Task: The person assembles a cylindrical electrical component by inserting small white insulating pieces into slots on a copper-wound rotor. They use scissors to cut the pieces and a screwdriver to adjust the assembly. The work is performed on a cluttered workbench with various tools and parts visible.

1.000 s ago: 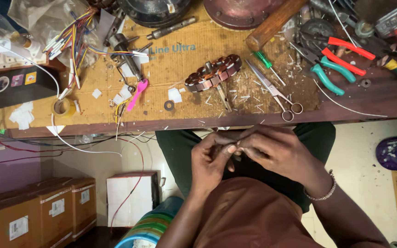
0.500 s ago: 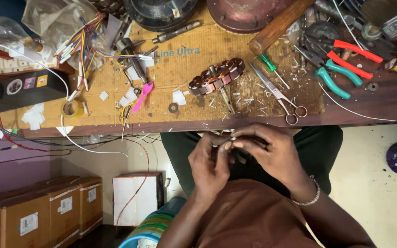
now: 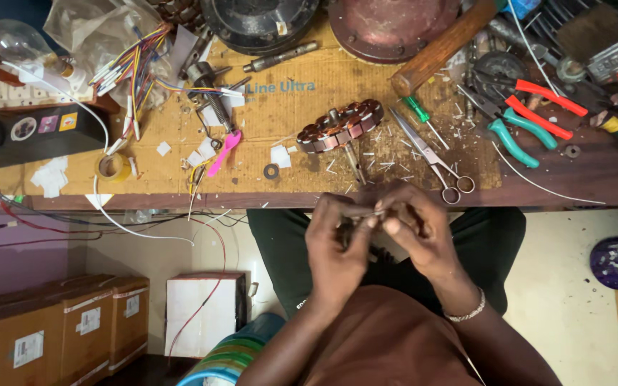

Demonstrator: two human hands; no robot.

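Observation:
My left hand (image 3: pixel 335 246) and my right hand (image 3: pixel 418 230) meet just below the workbench edge, over my lap. Between their fingertips they pinch a small thin dark piece (image 3: pixel 368 211); it is too small and blurred to tell what it is. A copper-wound stator (image 3: pixel 340 126) lies on the bench a little above my hands, with steel scissors (image 3: pixel 432 157) beside it to the right.
The wooden bench (image 3: pixel 595 179) carries a hammer (image 3: pixel 446 44), red and green pliers (image 3: pixel 531 114), a green screwdriver (image 3: pixel 423 118), a pink tool (image 3: pixel 223 152), a tape roll (image 3: pixel 112 166), coloured wires (image 3: pixel 131 64), a bulb (image 3: pixel 12 39). Cardboard boxes (image 3: pixel 59 329) and a white box (image 3: pixel 205 311) stand on the floor.
The view has shifted slightly. My hands have stayed together over my lap and kept working the small piece, with the fingers changing their hold a little.

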